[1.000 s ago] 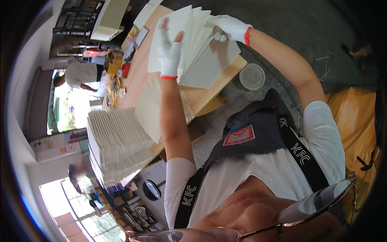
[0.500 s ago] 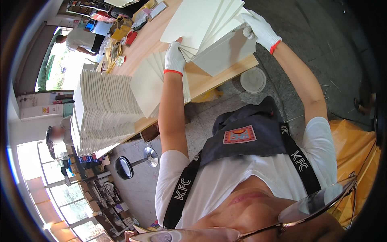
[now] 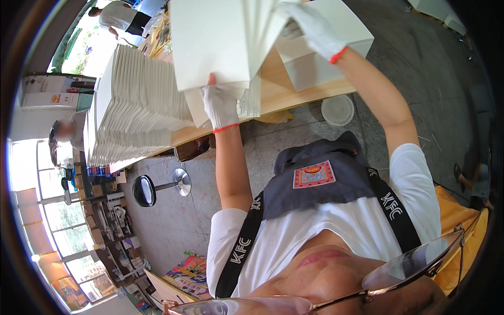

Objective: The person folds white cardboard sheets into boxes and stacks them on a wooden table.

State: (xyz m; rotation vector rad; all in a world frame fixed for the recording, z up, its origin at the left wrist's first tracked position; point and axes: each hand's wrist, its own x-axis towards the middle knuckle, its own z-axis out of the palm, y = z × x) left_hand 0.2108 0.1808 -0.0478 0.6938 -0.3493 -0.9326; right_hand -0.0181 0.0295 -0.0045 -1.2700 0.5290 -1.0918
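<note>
Both my hands wear white knitted gloves with red cuffs. Between them I hold a fanned bundle of stiff white sheets point(image 3: 210, 44) above the table. My left hand point(image 3: 221, 106) is closed on the near edge, with its thumb on top. My right hand point(image 3: 313, 32) grips the right side, its fingertips partly hidden by the sheets. Other white sheets point(image 3: 197, 107) lie fanned beneath the bundle, mostly covered by it. To the right stands a squared white stack point(image 3: 321, 63), apart from the bundle.
A tall, uneven stack of white sheets point(image 3: 139, 100) fills the left end of the wooden table point(image 3: 275, 79). A round white lid or bucket point(image 3: 337, 111) is on the floor by the table edge. A round stool point(image 3: 144, 190) stands nearer left. Another person point(image 3: 118, 16) is beyond the table.
Both hands have moved left with the bundle, which has come away from the squared stack at the right. It now hangs over the fanned sheets. The view has shifted somewhat.
</note>
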